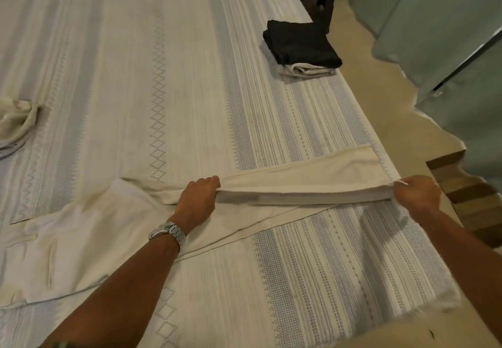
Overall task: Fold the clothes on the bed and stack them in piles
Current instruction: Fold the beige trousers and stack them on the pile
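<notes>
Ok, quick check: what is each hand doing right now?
Left hand: grips the cream trousers partway along the lifted leg.
Right hand: pinches the hem end of the same leg.

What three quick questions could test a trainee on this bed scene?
1. True or false: both hands grip the cream cotton trousers.
2. What lies on top of the folded pile near the bed's edge? A) dark folded garment B) red towel C) pillow
3. Which hand wears the silver metal wristwatch?

Key:
1. True: left hand and right hand each hold the raised trouser leg.
2. A
3. The left hand.
</notes>
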The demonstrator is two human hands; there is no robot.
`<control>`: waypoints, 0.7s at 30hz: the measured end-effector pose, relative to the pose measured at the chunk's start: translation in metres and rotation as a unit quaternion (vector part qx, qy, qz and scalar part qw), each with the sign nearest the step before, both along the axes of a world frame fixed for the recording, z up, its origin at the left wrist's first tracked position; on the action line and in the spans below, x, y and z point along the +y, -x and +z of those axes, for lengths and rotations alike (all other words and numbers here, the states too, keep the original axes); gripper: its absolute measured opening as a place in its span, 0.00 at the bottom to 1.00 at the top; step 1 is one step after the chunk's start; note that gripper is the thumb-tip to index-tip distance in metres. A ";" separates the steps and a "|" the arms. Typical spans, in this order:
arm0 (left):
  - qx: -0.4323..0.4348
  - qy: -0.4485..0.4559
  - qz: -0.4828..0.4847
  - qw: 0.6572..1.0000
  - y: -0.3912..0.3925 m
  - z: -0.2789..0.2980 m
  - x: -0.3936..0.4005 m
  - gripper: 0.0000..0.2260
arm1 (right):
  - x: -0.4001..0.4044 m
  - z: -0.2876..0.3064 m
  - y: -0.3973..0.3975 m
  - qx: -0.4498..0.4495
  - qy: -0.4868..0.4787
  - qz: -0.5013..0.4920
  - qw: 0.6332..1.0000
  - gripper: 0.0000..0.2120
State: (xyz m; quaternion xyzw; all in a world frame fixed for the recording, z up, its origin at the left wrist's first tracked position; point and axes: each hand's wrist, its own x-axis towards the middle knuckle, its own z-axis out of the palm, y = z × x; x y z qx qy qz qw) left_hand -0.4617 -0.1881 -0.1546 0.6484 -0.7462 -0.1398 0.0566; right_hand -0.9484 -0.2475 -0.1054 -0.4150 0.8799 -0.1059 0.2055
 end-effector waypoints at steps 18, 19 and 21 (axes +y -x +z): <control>-0.064 0.025 -0.143 0.987 0.103 -0.004 -0.016 0.12 | -0.075 -0.029 0.028 -0.023 0.041 0.203 0.978 0.12; -0.077 -0.013 -0.154 0.985 0.111 -0.008 -0.012 0.13 | -0.076 -0.034 0.029 -0.020 0.035 0.202 0.979 0.12; -0.105 -0.074 -0.107 0.986 0.120 -0.016 -0.011 0.17 | -0.079 -0.041 0.027 -0.019 0.017 0.192 0.981 0.15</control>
